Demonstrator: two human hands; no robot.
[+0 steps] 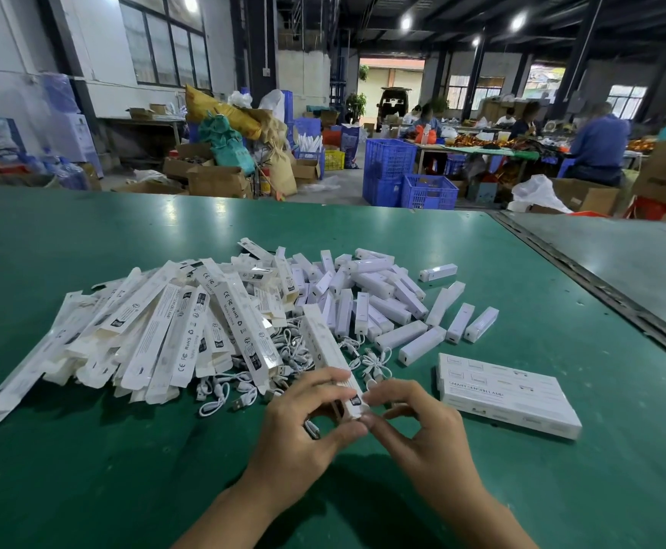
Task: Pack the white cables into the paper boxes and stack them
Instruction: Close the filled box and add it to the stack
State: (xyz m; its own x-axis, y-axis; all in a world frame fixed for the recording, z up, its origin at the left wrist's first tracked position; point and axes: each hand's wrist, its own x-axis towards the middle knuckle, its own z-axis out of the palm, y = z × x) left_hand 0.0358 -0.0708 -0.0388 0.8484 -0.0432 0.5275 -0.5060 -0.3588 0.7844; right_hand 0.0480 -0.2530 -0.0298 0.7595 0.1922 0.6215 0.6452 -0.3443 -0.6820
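L hand [303, 422] grips box [325, 350] nr its near end, just left of stack [509, 394] | R hand [414, 422] pinches box tip | cable [312, 427] peeks under L hand | rec: hold box steady, push cable fully in, close flap square.

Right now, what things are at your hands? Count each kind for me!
Paper box: 1, pinched by the left hand and the right hand
White cable: 1, peeking out under the left hand
Total: 2
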